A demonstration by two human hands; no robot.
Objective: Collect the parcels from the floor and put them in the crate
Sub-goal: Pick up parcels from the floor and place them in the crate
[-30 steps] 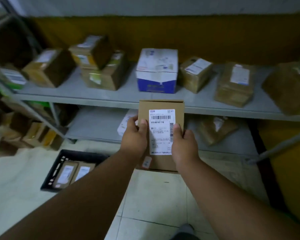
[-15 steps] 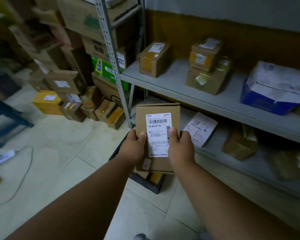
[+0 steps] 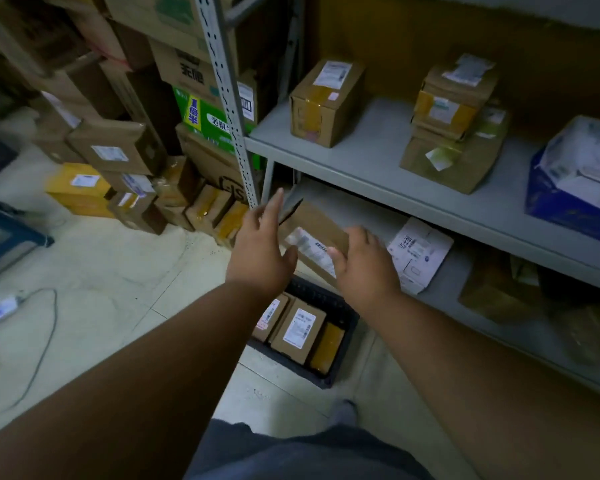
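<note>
Parcel (image 3: 312,237) now tilted, released between both spread hands, above crate (image 3: 340,313)

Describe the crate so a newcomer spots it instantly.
Find the grey metal shelving unit on the right; on the pale tiled floor beside its lowest shelf, below the person's hands, sits the crate. It is black and low-walled with labelled parcels lying in it, unlike the brown cardboard boxes around it.

Grey metal shelf (image 3: 361,161) bearing taped cartons, blue-and-white box (image 3: 575,188) at its right, blue stool (image 3: 11,230), floor cable (image 3: 45,327)
</note>
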